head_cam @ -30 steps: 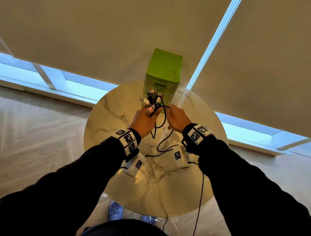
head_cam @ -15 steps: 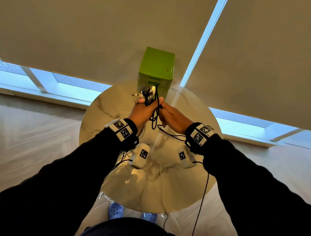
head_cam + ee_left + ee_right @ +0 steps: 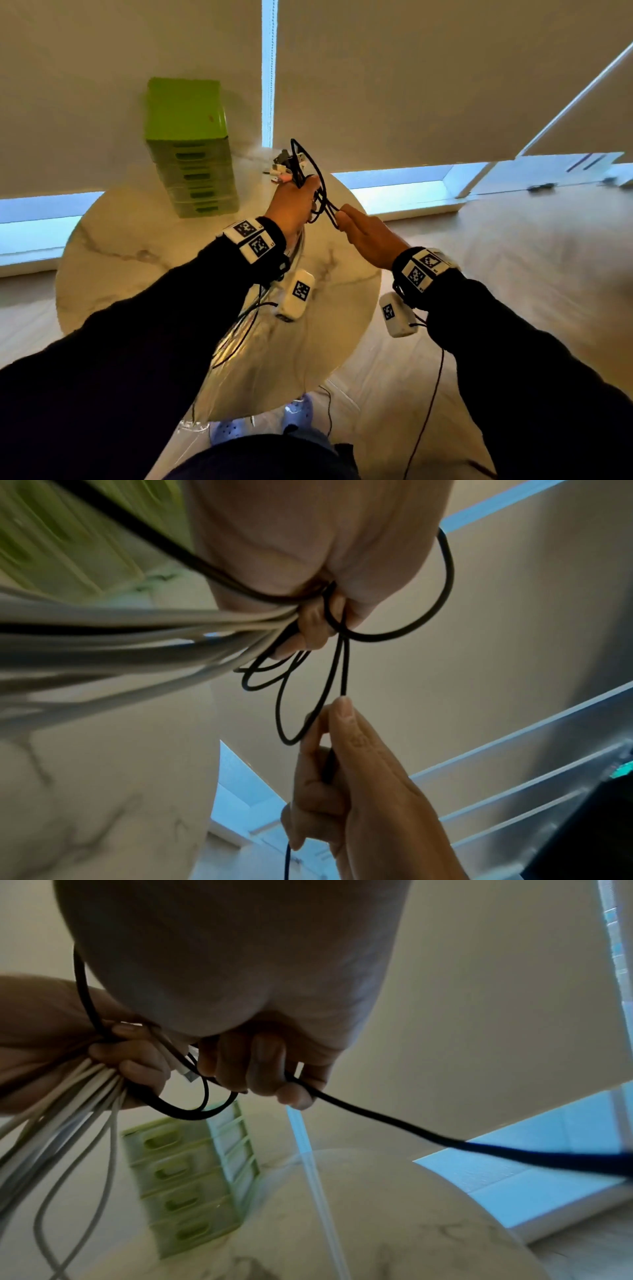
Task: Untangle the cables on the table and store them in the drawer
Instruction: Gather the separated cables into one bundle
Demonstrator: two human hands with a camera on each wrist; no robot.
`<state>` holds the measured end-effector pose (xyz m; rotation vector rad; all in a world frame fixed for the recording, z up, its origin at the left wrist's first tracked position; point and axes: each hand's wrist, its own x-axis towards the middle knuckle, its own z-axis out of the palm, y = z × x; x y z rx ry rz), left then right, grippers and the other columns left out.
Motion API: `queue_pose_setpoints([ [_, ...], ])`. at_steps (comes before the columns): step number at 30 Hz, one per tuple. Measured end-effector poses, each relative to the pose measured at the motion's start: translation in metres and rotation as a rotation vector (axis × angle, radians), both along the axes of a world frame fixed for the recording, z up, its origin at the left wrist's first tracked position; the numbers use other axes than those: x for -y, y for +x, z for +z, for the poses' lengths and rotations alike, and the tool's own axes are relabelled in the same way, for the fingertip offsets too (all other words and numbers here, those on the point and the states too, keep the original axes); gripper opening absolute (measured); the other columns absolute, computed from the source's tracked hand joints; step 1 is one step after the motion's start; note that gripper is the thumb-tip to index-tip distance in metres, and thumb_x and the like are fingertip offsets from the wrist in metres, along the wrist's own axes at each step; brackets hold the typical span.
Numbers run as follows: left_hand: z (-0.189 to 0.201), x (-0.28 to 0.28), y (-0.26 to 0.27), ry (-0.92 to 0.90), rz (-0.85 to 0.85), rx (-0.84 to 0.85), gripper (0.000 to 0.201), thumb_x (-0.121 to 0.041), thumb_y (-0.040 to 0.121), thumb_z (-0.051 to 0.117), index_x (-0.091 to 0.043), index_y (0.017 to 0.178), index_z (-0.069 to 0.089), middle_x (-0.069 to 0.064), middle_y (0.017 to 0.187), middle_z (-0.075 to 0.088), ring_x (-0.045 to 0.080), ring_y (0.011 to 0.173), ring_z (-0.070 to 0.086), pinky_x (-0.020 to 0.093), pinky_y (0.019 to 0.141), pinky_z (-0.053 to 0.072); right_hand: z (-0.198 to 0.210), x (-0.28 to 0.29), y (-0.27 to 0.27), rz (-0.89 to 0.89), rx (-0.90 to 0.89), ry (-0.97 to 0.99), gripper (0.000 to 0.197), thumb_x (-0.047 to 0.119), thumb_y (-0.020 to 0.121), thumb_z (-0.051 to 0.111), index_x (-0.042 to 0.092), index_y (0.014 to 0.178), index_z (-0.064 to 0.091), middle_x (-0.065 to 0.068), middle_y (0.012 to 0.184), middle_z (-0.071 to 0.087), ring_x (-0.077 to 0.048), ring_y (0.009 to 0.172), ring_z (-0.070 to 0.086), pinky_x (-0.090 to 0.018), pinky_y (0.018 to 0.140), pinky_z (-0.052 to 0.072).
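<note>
My left hand (image 3: pixel 296 202) grips a bundle of white and black cables (image 3: pixel 291 168) above the far right of the round marble table (image 3: pixel 137 274), plug ends sticking up past the fist. The white cables (image 3: pixel 137 631) trail back under the wrist. My right hand (image 3: pixel 363 229), just to the right, pinches a black cable (image 3: pixel 325 205) that loops out of the left fist; in the right wrist view the black cable (image 3: pixel 394 1123) runs off to the right from the curled fingers (image 3: pixel 267 1066). A green drawer unit (image 3: pixel 190 150) stands at the table's far edge, drawers closed.
Beige roller blinds (image 3: pixel 411 68) hang behind the table over low windows. Wooden floor lies to the right. White sensor boxes (image 3: pixel 296 294) hang from both wrists, with thin wires trailing down. Blue shoes (image 3: pixel 298 411) show below the table's near edge.
Both hands with the cables have shifted to the right of the drawer unit and risen; the right hand has drawn apart from the left, pulling the black cable loop out.
</note>
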<state>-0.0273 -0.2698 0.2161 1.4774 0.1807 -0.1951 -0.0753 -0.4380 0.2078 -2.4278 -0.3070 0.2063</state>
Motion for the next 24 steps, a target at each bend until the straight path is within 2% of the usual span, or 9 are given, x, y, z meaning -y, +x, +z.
queue_pose_setpoints([
  [5, 0.005, 0.076, -0.006, -0.014, -0.158, 0.038, 0.024, -0.033, 0.1, 0.057, -0.019, 0.081, 0.058, -0.002, 0.063, 0.047, 0.016, 0.058, 0.043, 0.03, 0.056, 0.035, -0.005, 0.063, -0.023, -0.146, 0.036, 0.102, 0.027, 0.04, 0.107, 0.033, 0.02, 0.095, 0.047, -0.001, 0.075, 0.055, -0.016, 0.065, 0.046, -0.039, 0.066, 0.043],
  [7, 0.005, 0.099, -0.011, -0.011, -0.215, 0.065, 0.023, -0.034, 0.1, 0.057, -0.022, 0.08, 0.059, -0.002, 0.064, 0.048, 0.015, 0.058, 0.043, 0.029, 0.056, 0.036, -0.005, 0.085, -0.033, -0.204, 0.051, 0.082, 0.026, 0.039, 0.107, 0.034, 0.019, 0.098, 0.049, -0.006, 0.079, 0.059, -0.023, 0.067, 0.049, -0.042, 0.067, 0.045],
  [11, 0.002, 0.139, -0.02, 0.02, -0.298, 0.083, 0.025, -0.038, 0.101, 0.055, -0.027, 0.079, 0.054, -0.003, 0.065, 0.044, 0.015, 0.061, 0.042, 0.032, 0.06, 0.035, -0.009, 0.136, -0.055, -0.371, 0.05, 0.002, 0.023, 0.035, 0.107, 0.032, 0.022, 0.095, 0.048, 0.005, 0.063, 0.051, -0.016, 0.056, 0.046, -0.034, 0.06, 0.042],
  [14, 0.0, 0.157, -0.022, 0.013, -0.34, 0.084, 0.022, -0.035, 0.102, 0.055, -0.026, 0.081, 0.054, -0.003, 0.066, 0.04, 0.011, 0.057, 0.04, 0.029, 0.054, 0.034, -0.028, 0.181, -0.072, -0.402, -0.087, -0.069, 0.014, 0.019, 0.103, 0.036, 0.019, 0.094, 0.048, 0.005, 0.062, 0.051, -0.023, 0.056, 0.049, -0.046, 0.064, 0.05],
  [16, 0.002, 0.166, -0.023, 0.005, -0.362, 0.082, 0.023, -0.032, 0.103, 0.054, -0.022, 0.082, 0.053, -0.004, 0.066, 0.04, 0.006, 0.05, 0.042, 0.025, 0.051, 0.034, -0.047, 0.209, -0.08, -0.449, -0.279, -0.149, 0.015, 0.014, 0.098, 0.038, 0.018, 0.093, 0.051, -0.002, 0.065, 0.057, -0.024, 0.056, 0.057, -0.045, 0.067, 0.054],
  [18, 0.002, 0.17, -0.024, 0.003, -0.383, 0.092, 0.025, -0.031, 0.103, 0.054, -0.02, 0.081, 0.052, -0.004, 0.065, 0.04, 0.004, 0.047, 0.042, 0.024, 0.051, 0.035, -0.062, 0.226, -0.088, -0.434, -0.485, -0.305, 0.016, 0.004, 0.091, 0.046, 0.018, 0.093, 0.054, -0.007, 0.076, 0.066, -0.024, 0.066, 0.065, -0.038, 0.069, 0.055],
  [20, 0.0, 0.175, -0.023, 0.017, -0.394, 0.114, 0.025, -0.032, 0.103, 0.054, -0.021, 0.081, 0.052, -0.004, 0.065, 0.039, 0.004, 0.048, 0.041, 0.024, 0.051, 0.035, -0.075, 0.236, -0.094, -0.409, -0.587, -0.447, 0.018, 0.007, 0.091, 0.051, 0.016, 0.105, 0.059, -0.011, 0.099, 0.071, -0.026, 0.088, 0.067, -0.036, 0.08, 0.053],
  [22, -0.003, 0.177, -0.025, 0.024, -0.4, 0.126, 0.019, -0.033, 0.103, 0.054, -0.022, 0.087, 0.055, -0.004, 0.065, 0.037, 0.007, 0.052, 0.04, 0.025, 0.053, 0.035, -0.083, 0.238, -0.094, -0.445, -0.523, -0.427, 0.03, 0.016, 0.097, 0.048, 0.015, 0.126, 0.055, -0.013, 0.123, 0.065, -0.03, 0.11, 0.061, -0.033, 0.092, 0.046],
  [24, -0.008, 0.179, -0.026, 0.03, -0.395, 0.123, 0.017, -0.034, 0.103, 0.054, -0.024, 0.09, 0.056, -0.005, 0.065, 0.037, 0.01, 0.056, 0.039, 0.025, 0.054, 0.035, -0.079, 0.229, -0.088, -0.42, -0.369, -0.272, 0.044, 0.016, 0.095, 0.054, 0.017, 0.137, 0.047, -0.014, 0.134, 0.056, -0.028, 0.118, 0.057, -0.034, 0.095, 0.045],
])
